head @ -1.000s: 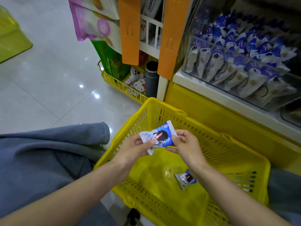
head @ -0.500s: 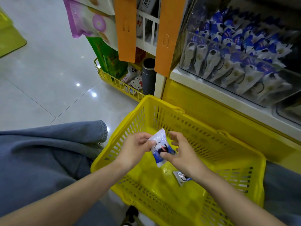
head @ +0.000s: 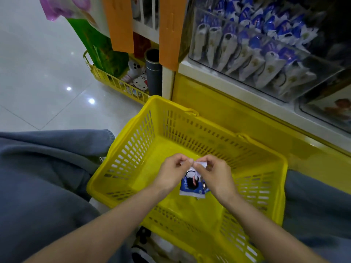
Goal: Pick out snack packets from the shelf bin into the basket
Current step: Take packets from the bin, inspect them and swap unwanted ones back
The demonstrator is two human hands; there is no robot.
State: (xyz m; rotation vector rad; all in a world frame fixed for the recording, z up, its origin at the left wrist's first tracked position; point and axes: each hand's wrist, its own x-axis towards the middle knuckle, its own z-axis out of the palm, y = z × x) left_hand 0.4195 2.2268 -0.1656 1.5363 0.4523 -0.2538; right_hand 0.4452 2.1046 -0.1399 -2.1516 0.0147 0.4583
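A blue and white snack packet point(head: 192, 185) hangs upright over the middle of the yellow basket point(head: 133, 149). My left hand point(head: 172, 173) and my right hand point(head: 214, 173) both pinch its white top edge, side by side. Part of a second packet point(head: 206, 189) peeks out behind it, low in the basket, mostly hidden by my right hand. The clear shelf bin point(head: 209, 59) at the upper right holds several more blue and white packets.
The basket sits on the floor between my grey trouser legs point(head: 47, 168), against the yellow shelf base point(head: 228, 114). A low yellow wire rack point(head: 114, 82) with green bags and cartoon-cat items stands at the upper left. Orange tags point(head: 118, 23) hang from the shelf.
The packet went from held flat between both hands to hanging upright by its top edge. Both hands moved down and deeper into the basket.
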